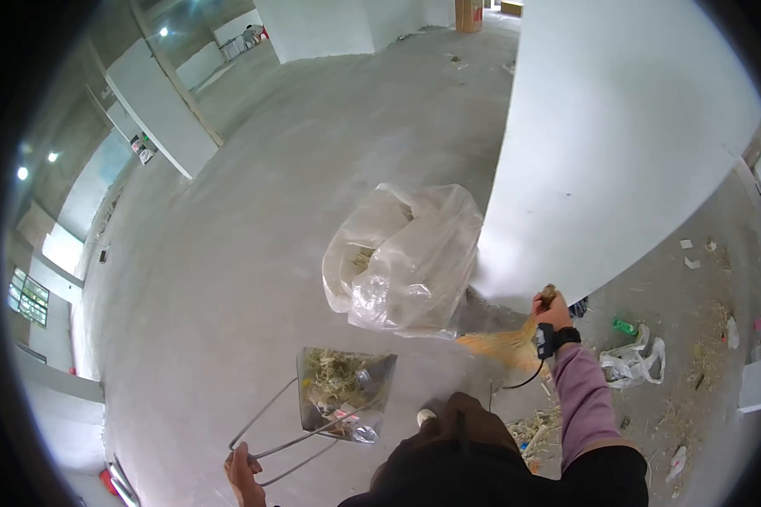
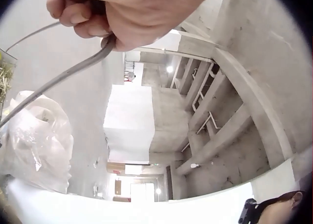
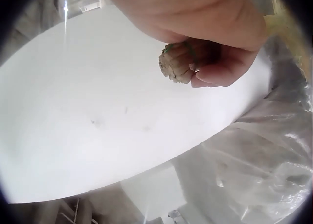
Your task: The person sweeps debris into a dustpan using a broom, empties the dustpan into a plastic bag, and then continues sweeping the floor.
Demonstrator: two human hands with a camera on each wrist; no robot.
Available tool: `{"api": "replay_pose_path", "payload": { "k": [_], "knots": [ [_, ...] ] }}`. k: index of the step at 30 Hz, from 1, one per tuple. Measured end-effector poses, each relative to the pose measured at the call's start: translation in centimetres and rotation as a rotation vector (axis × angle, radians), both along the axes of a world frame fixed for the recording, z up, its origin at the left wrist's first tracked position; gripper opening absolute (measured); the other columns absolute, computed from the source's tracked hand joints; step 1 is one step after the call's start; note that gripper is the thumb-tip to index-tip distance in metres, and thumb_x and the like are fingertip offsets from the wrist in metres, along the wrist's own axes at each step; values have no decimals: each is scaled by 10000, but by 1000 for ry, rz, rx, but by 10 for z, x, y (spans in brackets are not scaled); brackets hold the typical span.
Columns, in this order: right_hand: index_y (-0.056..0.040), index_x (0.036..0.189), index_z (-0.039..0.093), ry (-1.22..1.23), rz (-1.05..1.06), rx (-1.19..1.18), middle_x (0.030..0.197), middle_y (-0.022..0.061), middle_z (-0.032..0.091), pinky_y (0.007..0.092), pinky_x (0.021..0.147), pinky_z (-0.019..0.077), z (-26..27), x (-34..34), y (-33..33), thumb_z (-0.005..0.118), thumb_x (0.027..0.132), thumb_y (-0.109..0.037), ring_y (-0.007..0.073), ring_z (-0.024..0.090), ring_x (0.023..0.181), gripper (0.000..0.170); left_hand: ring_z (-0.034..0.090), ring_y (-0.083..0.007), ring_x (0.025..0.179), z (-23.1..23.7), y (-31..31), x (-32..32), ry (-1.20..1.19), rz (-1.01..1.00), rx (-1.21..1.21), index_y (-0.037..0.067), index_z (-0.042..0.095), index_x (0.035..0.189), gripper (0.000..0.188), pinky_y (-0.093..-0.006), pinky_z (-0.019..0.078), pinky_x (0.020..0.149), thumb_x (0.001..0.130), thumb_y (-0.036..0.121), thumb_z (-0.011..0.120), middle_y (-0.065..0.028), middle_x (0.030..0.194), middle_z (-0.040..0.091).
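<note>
My left hand point(image 1: 243, 477) grips the bent metal handle point(image 2: 63, 76) of a dustpan point(image 1: 385, 382), low at the left of the head view. Straw and scraps of plastic point(image 1: 338, 380) fill the pan. In my right hand point(image 1: 553, 314) is a short straw broom point(image 1: 499, 345), its fingers wrapped round the stubby bound handle point(image 3: 176, 65). The bristles spread left, toward the foot of a large translucent plastic bag point(image 1: 423, 270), which stands ahead of me with some straw showing inside.
A white wall point(image 1: 609, 152) rises just beyond my right hand. At right, straw litter point(image 1: 702, 372), a green bottle point(image 1: 624, 326) and a white plastic bag point(image 1: 634, 363) lie on the floor. More straw point(image 1: 537, 431) lies by my legs. A pillar point(image 1: 161, 110) stands far left.
</note>
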State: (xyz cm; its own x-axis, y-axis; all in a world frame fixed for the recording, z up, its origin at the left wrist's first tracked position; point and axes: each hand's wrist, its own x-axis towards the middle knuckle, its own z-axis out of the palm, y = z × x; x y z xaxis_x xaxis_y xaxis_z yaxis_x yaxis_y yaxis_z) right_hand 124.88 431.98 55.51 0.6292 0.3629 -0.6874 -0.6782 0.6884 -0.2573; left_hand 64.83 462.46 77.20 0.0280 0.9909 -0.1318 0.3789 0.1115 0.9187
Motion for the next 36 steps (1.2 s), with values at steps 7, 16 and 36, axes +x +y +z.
{"api": "replay_pose_path", "payload": {
  "k": [7, 16, 36],
  "knots": [
    [-62, 854, 547, -144, -36, 44, 761, 50, 578, 256, 561, 478, -13, 105, 44, 490, 852, -246, 166, 579, 710, 193, 307, -75, 442, 65, 77, 57, 2, 20, 38, 114, 380, 544, 350, -237, 252, 436, 819, 260, 542, 24, 495, 311],
    [4, 872, 578, -238, 61, -439, 789, 89, 630, 272, 589, 499, -115, 105, 50, 421, 842, -117, 189, 611, 684, 200, 286, -71, 490, 123, 151, 158, -44, 44, 115, 104, 402, 595, 314, -227, 246, 454, 845, 242, 533, 21, 572, 303],
    [15, 611, 589, -807, 1206, -1375, 586, 113, 597, 335, 516, 477, -83, -33, 416, 560, 755, -448, 201, 584, 472, 486, 258, -89, 475, 120, 348, 281, -35, -365, 122, 93, 343, 567, 318, -254, 239, 453, 850, 174, 463, 2, 520, 284]
  ]
}}
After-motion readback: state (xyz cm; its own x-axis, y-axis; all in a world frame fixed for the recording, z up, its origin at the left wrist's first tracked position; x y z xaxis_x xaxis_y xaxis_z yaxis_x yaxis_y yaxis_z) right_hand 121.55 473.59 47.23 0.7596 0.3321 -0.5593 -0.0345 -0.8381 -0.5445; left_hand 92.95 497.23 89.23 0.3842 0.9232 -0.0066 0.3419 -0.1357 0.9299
